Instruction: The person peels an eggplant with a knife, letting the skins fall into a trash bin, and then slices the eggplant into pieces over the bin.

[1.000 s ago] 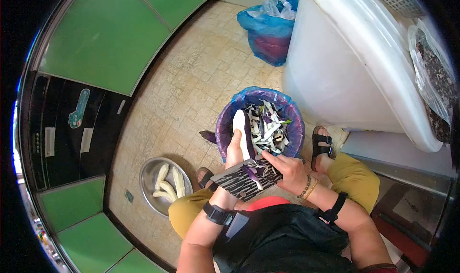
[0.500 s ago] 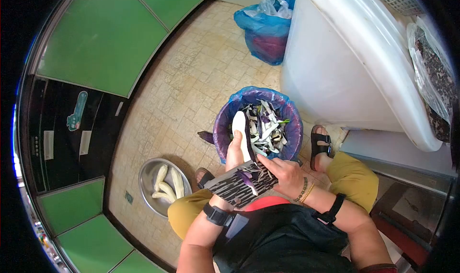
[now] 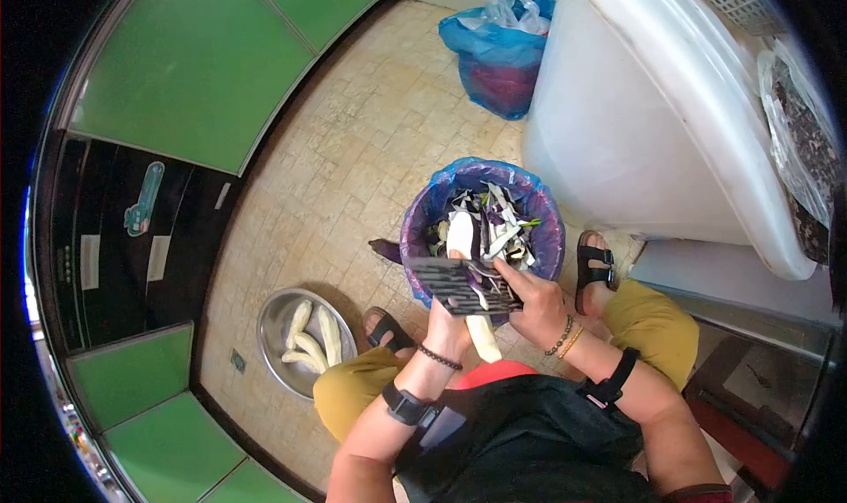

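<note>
Right hand (image 3: 540, 311) with cleaver (image 3: 450, 284) above tiled floor (image 3: 326, 185) (green cabinets (image 3: 176, 71) alongside)

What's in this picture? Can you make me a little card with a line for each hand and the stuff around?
Left hand: the left hand holds a partly peeled eggplant
Right hand: the right hand holds a wide, patterned knife
On the blade: bits of purple and white peel
Under the eggplant's top: a bin lined with a blue bag, with peel strips inside
In the metal bowl: pale, peeled eggplants
Beside the bin: something dark purple on the floor
Farther off: another blue bag
</note>
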Motion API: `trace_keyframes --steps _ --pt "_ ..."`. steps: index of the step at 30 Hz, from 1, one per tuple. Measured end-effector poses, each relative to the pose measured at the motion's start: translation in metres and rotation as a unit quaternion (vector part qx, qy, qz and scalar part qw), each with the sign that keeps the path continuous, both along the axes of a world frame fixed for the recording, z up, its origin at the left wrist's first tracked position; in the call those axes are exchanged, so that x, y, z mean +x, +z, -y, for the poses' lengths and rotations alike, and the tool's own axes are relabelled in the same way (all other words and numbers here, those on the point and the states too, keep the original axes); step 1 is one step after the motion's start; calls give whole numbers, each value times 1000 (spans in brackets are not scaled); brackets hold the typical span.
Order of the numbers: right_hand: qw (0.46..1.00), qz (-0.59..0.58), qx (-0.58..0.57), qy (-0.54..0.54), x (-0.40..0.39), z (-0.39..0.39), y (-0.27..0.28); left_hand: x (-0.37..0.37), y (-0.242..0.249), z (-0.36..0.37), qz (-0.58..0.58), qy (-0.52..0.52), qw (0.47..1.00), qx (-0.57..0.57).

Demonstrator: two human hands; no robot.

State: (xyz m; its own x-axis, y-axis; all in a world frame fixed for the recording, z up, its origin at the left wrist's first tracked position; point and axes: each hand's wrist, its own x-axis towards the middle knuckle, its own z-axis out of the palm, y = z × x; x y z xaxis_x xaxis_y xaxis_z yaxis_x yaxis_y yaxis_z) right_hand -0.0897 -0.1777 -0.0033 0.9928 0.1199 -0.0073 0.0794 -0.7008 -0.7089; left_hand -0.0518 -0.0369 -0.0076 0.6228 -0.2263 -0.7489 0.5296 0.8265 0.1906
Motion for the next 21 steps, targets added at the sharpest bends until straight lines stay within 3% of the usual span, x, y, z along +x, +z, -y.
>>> trace_keyframes --steps 2,4,9,14,21 --pt "997 58 44 23 2 -3 7 12 -12 -11 73 -116 988 70" --pt "991 47 73 104 0 -7 20 24 -15 -12 70 -117 988 74" --pt "979 92 118 142 -3 -9 19 31 -12 -8 58 -123 988 72" --pt "980 98 70 158 -8 -5 20 36 -12 -7 52 -133 988 60" --pt "993 73 -2 97 -7 -4 16 26 -1 -1 32 -145 989 -11"
